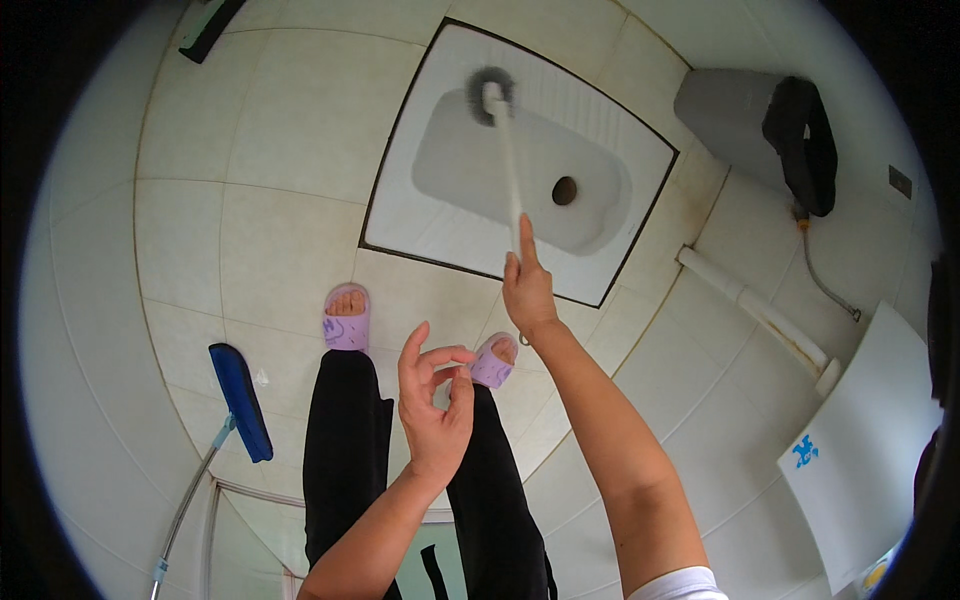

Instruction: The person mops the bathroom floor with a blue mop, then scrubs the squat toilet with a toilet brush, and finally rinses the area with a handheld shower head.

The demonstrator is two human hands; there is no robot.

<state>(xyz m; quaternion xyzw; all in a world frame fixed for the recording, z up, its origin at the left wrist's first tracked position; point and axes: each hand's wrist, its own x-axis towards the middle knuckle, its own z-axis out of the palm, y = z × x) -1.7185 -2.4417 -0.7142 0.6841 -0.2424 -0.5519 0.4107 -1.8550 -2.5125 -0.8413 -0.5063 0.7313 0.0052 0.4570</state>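
My right hand (pixel 530 292) grips the handle of a white long-handled toilet brush (pixel 510 169), its index finger stretched along the shaft. The dark round bristle head (pixel 491 96) is blurred and lies over the far left part of the white squat toilet (pixel 465 176), at the edge of its basin. To the right of the shaft is the round drain hole (pixel 565 190). My left hand (pixel 436 390) hangs in the air before my legs with fingers curled and apart, holding nothing.
A blue-headed floor squeegee or mop (pixel 241 401) stands at the left. A grey bin (pixel 727 112) with a black bag is at the upper right, near a white pipe (pixel 750 300) and a flexible hose (pixel 821 277). My feet wear purple slippers (pixel 346 315) on the tiles.
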